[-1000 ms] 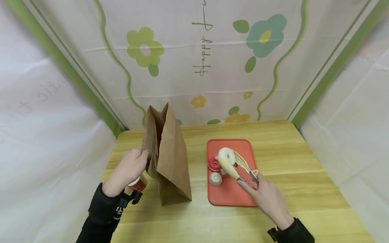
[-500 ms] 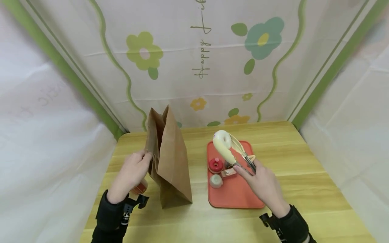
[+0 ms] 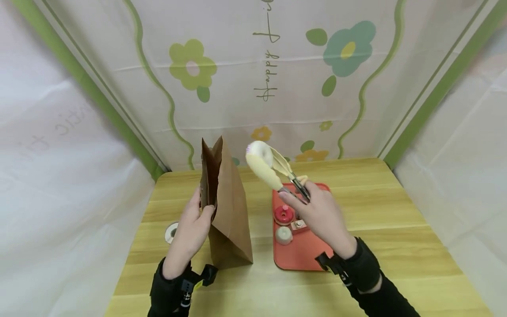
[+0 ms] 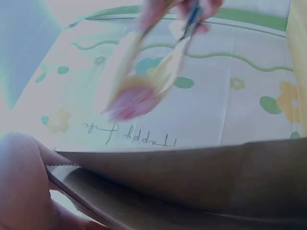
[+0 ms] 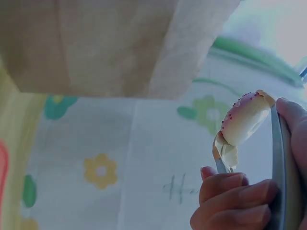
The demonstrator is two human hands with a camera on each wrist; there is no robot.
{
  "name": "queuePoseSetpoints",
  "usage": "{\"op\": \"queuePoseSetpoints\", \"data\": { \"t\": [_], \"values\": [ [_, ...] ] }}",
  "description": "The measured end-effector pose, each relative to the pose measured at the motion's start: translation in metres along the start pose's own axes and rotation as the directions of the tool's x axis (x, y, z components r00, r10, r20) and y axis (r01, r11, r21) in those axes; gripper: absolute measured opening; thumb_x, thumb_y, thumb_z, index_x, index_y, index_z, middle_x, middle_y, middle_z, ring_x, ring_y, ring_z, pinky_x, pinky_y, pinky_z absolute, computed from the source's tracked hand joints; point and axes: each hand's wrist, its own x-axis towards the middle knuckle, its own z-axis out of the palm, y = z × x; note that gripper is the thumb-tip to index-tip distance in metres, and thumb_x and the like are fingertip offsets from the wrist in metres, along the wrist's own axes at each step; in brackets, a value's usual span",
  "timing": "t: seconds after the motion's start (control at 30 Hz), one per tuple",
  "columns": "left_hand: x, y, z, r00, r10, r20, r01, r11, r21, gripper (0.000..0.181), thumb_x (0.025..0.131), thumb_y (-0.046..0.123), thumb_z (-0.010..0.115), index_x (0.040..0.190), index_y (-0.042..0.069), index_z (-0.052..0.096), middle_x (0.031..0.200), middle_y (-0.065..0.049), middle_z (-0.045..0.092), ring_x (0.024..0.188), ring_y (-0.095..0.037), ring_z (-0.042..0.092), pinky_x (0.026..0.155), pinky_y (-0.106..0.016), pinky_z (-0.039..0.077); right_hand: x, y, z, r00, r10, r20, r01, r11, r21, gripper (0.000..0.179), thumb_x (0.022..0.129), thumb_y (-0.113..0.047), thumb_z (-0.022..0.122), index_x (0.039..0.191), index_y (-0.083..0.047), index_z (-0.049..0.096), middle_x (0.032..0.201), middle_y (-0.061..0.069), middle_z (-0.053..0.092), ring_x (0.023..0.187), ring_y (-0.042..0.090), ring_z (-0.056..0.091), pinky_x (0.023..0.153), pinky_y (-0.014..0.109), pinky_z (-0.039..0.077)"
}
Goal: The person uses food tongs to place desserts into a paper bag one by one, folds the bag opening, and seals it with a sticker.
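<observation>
A brown paper bag [image 3: 231, 211] stands upright on the table, its mouth partly spread. My left hand [image 3: 190, 229] grips the bag's near left rim; in the left wrist view, the thumb and fingers [image 4: 21, 184] pinch the paper edge. My right hand [image 3: 321, 213] holds cream-tipped metal tongs [image 3: 280, 165]. Between the tong tips sits a white doughnut [image 3: 261, 152], raised in the air to the right of the bag's top and apart from it. Pinkish-purple icing with small red dots shows on the doughnut [image 5: 245, 117] in the right wrist view.
On a red tray [image 3: 295, 259] right of the bag lie a pink-red doughnut [image 3: 284, 214], a pale round cake-like piece [image 3: 284, 235] and a small pink-and-white piece [image 3: 298, 225]. A white-rimmed round thing [image 3: 170, 232] stands left of my left hand. Fabric walls surround the table.
The tongs lifted the white doughnut off the tray and carried it up and left towards the bag. My left hand shifted right along the rim, and the bag's mouth changed shape.
</observation>
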Motion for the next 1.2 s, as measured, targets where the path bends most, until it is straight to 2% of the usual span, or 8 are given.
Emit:
{"op": "queuePoseSetpoints", "data": {
  "t": [0.2,0.37,0.5,0.63,0.83,0.93,1.1,1.2],
  "values": [
    [0.003,0.001,0.005,1.000,0.009,-0.013,-0.009,0.999,-0.040,0.064,0.103,0.011,0.038,0.159,0.015,0.008,0.160,-0.012,0.018,0.144,-0.029,0.019,0.111,-0.052,0.022,0.022,-0.046,0.010,0.994,-0.064,0.088,0.057,0.996,0.073,0.058,0.082,-0.074,0.058,0.092,-0.017,0.054,0.061,0.002,0.042,0.046,0.019,0.042,0.045,0.033,0.032],
    [0.004,0.000,0.006,1.000,0.015,-0.016,-0.016,0.998,-0.069,0.063,0.104,0.014,0.039,0.159,0.017,0.010,0.159,-0.013,0.021,0.144,-0.030,0.022,0.110,-0.054,0.024,0.041,-0.069,0.022,0.989,-0.076,0.127,0.072,0.997,0.039,0.068,0.077,-0.083,0.053,0.092,-0.017,0.056,0.065,0.002,0.045,0.049,0.016,0.039,0.046,0.034,0.033],
    [0.004,-0.001,0.006,1.000,-0.009,-0.013,0.008,0.997,-0.080,0.063,0.104,0.017,0.039,0.159,0.018,0.009,0.160,-0.013,0.018,0.144,-0.030,0.020,0.111,-0.055,0.023,0.054,-0.078,0.029,0.983,-0.117,0.138,0.126,0.991,-0.052,0.072,0.076,-0.085,0.049,0.091,-0.015,0.056,0.065,0.003,0.047,0.050,0.017,0.041,0.047,0.034,0.033],
    [0.003,-0.002,0.005,1.000,-0.024,-0.014,0.023,0.995,-0.100,0.064,0.104,0.019,0.039,0.159,0.019,0.007,0.160,-0.012,0.016,0.144,-0.029,0.019,0.110,-0.055,0.023,0.063,-0.082,0.033,0.978,-0.143,0.150,0.176,0.956,-0.234,0.078,0.077,-0.087,0.045,0.097,-0.012,0.056,0.064,0.004,0.050,0.049,0.018,0.046,0.045,0.035,0.035],
    [0.003,-0.004,0.004,0.999,0.035,-0.036,-0.039,0.989,-0.145,0.062,0.102,0.008,0.035,0.159,0.012,0.009,0.159,-0.013,0.019,0.143,-0.029,0.022,0.110,-0.053,0.022,0.070,-0.085,0.030,0.973,-0.177,0.150,0.227,0.851,-0.473,0.079,0.079,-0.085,0.046,0.095,-0.008,0.057,0.062,0.003,0.051,0.046,0.018,0.049,0.042,0.032,0.039],
    [0.003,-0.004,0.004,0.997,0.064,-0.041,-0.070,0.985,-0.156,0.062,0.100,0.003,0.032,0.158,0.009,0.012,0.158,-0.012,0.020,0.143,-0.028,0.021,0.111,-0.052,0.021,0.070,-0.090,0.023,0.953,-0.272,0.132,0.296,0.756,-0.584,0.072,0.080,-0.081,0.050,0.078,-0.009,0.054,0.055,0.001,0.045,0.042,0.018,0.045,0.038,0.031,0.034],
    [0.004,-0.003,0.004,0.996,0.066,-0.052,-0.073,0.987,-0.144,0.061,0.099,0.000,0.030,0.158,0.009,0.014,0.157,-0.012,0.024,0.142,-0.029,0.022,0.110,-0.051,0.021,0.070,-0.105,0.008,0.894,-0.428,0.133,0.383,0.577,-0.721,0.068,0.081,-0.075,0.059,0.058,-0.014,0.042,0.050,-0.001,0.033,0.039,0.017,0.039,0.036,0.030,0.029],
    [0.003,-0.003,0.004,0.997,0.057,-0.054,-0.064,0.987,-0.145,0.060,0.099,-0.001,0.029,0.157,0.008,0.017,0.156,-0.014,0.026,0.142,-0.031,0.024,0.109,-0.051,0.022,0.070,-0.114,0.001,0.890,-0.424,0.167,0.399,0.548,-0.735,0.067,0.080,-0.072,0.063,0.054,-0.016,0.037,0.052,-0.003,0.030,0.040,0.016,0.039,0.036,0.030,0.030]
  ]
}}
